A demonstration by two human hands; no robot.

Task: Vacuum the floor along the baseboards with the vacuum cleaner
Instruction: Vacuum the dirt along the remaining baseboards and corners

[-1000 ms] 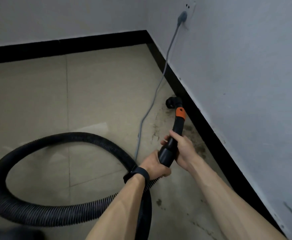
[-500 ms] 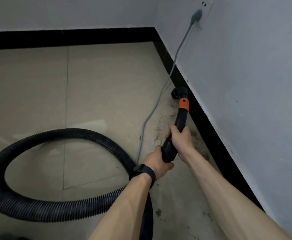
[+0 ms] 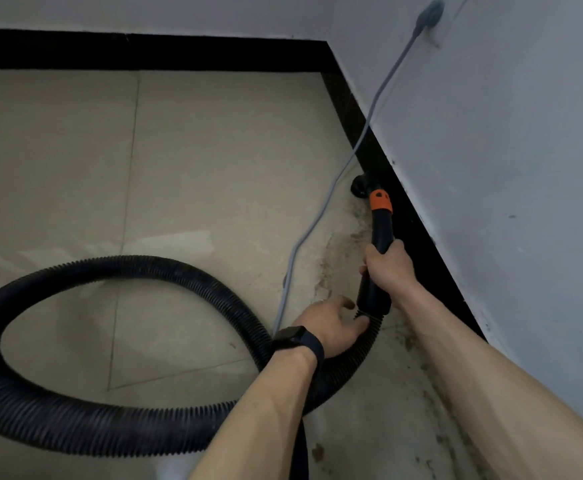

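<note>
A black vacuum wand (image 3: 381, 233) with an orange collar (image 3: 380, 201) points away from me along the right-hand black baseboard (image 3: 418, 230). Its round nozzle (image 3: 362, 185) sits on the tiled floor against that baseboard. My right hand (image 3: 387, 263) grips the wand's middle. My left hand (image 3: 333, 327), with a dark watch on the wrist, holds the ribbed black hose (image 3: 116, 431) where it joins the wand. The hose loops wide across the floor to the left. Dark dirt (image 3: 331, 268) stains the floor beside the baseboard.
A grey power cord (image 3: 321, 216) runs from a wall plug (image 3: 430, 12) at the top right down across the floor, just left of the nozzle. A second black baseboard (image 3: 144, 51) lines the far wall, meeting the right one in a corner.
The nozzle has slid farther along the right baseboard toward the corner. My left hand has slipped back from the wand's end onto the hose joint.
</note>
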